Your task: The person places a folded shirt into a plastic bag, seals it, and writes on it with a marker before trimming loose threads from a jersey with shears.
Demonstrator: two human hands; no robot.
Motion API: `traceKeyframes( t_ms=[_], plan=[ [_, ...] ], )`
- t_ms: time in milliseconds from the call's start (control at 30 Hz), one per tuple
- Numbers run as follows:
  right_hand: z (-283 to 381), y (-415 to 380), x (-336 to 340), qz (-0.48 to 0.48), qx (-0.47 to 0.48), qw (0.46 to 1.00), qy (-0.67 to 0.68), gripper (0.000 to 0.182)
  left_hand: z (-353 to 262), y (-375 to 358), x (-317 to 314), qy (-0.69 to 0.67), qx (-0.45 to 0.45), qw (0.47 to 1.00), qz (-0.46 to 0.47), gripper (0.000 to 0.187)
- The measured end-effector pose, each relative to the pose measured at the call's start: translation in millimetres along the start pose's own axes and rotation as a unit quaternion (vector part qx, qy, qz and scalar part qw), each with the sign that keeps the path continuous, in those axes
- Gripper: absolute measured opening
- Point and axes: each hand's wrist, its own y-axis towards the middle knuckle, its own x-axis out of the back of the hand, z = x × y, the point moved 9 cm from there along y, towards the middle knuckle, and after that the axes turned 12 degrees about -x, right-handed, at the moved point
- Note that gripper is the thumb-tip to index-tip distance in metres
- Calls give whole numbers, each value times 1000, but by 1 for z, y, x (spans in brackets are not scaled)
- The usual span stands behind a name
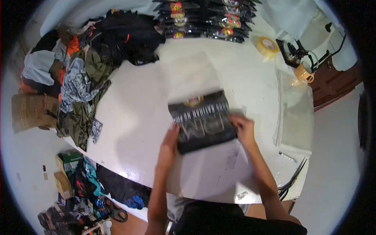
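Note:
A black packet [203, 131] with white lettering, upside down to me, and a yellow-red emblem is held over the white table in front of me. My left hand [170, 141] grips its left edge, fingers closed. At the opposite edge, the fingers of my right hand [243, 128] are closed on its side. Just beyond the packet, a clear plastic sheet or bag [192, 74] stretches away from its far edge, slightly blurred.
Stacked black packets [203, 21] stand at the back. A tape roll [268, 47], orange mug [304, 72], clear plastic bags [295, 113] and scissors [291, 182] line the right side. Heaped clothes [84, 70] and a cardboard box [33, 111] lie left.

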Motion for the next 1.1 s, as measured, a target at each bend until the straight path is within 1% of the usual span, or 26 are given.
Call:
traceKeyframes(
  t_ms=[33, 100, 133, 167, 200, 233, 300, 367, 400, 433, 467, 500, 567, 600, 633, 700, 733, 767, 833, 900, 933, 967, 1000, 1033, 1067, 1100],
  plan=[
    [0, 4, -5, 11, 5, 999, -47, 30, 12, 9, 4, -20, -4, 1000, -3, 52],
    [20, 5, 12, -39, -17, 999, 27, 29, 0, 18, 29, -26, 37, 999, -28, 50],
    [32, -10, 20, -65, 61, 994, -59, 26, -2, 13, 30, -23, 34, 999, -35, 50],
    [33, -24, 20, -67, 67, 994, -56, 26, -10, -2, 28, 37, 0, 999, -26, 49],
    [23, -38, 19, -63, 16, 998, -20, 25, -18, -14, 26, 95, -30, 995, -13, 48],
    [13, -50, 17, -56, -39, 998, 15, 24, -20, -22, 26, 94, -27, 995, -11, 48],
    [11, -67, 18, -48, -55, 997, 28, 21, -24, -41, 18, 125, 1, 992, 17, 44],
    [18, -76, 19, -45, -32, 998, -10, 28, -29, -52, 14, 110, 14, 994, 11, 45],
    [23, -78, 17, -43, -30, 999, -8, 28, -32, -54, 14, 91, 28, 995, -15, 47],
    [28, -78, 15, -57, -31, 998, -13, 33, -35, -54, 14, 73, 38, 996, -42, 48],
    [32, -77, 15, -72, -32, 997, -18, 37, -40, -53, 9, 103, 29, 993, -39, 50],
    [32, -76, 14, -79, -30, 996, -15, 37, -43, -51, 8, 105, 21, 993, -40, 50],
    [39, -74, -1, -46, 43, 993, -102, 44, -41, -46, -1, 63, 43, 997, -20, 49],
    [42, -72, -4, -38, 43, 995, -87, 39, -41, -41, -4, 100, 34, 994, -19, 50],
    [40, -69, -6, -45, 46, 994, -89, 39, -41, -38, -6, 99, 27, 994, -22, 50],
    [30, -55, -19, -20, 26, 999, -43, 38, -37, -28, -8, 118, 26, 993, -12, 51],
    [29, -46, -22, -22, 15, 999, -20, 41, -31, -20, -7, 122, 24, 992, -16, 51],
    [30, -33, -27, -20, 17, 999, -17, 41, -22, -11, -6, 105, 16, 994, -33, 51],
    [37, -10, -34, -50, 62, 996, -27, 45, -6, 6, -3, 86, 23, 995, -43, 51],
    [47, -7, -34, -39, 56, 997, -21, 46, 12, 23, 5, 49, 47, 996, -56, 52],
    [48, -8, -29, -41, 46, 998, -29, 44, 9, 17, 11, 55, 46, 996, -61, 52],
    [51, -5, -24, -48, 42, 997, -34, 42, -2, 11, 20, 89, 21, 994, -67, 53],
    [52, -21, -18, -40, 50, 997, -42, 41, -14, 0, 26, 124, -5, 989, -75, 53],
    [41, -37, -15, -23, 10, 999, -47, 42, -13, -22, 19, 162, 7, 986, -46, 53],
    [29, -53, -14, -4, -31, 998, -54, 43, -17, -39, 14, 165, 6, 986, -31, 53],
    [32, -71, -8, -15, 4, 998, -69, 45, -20, -52, 9, 165, 10, 986, -12, 53]
  ],
)
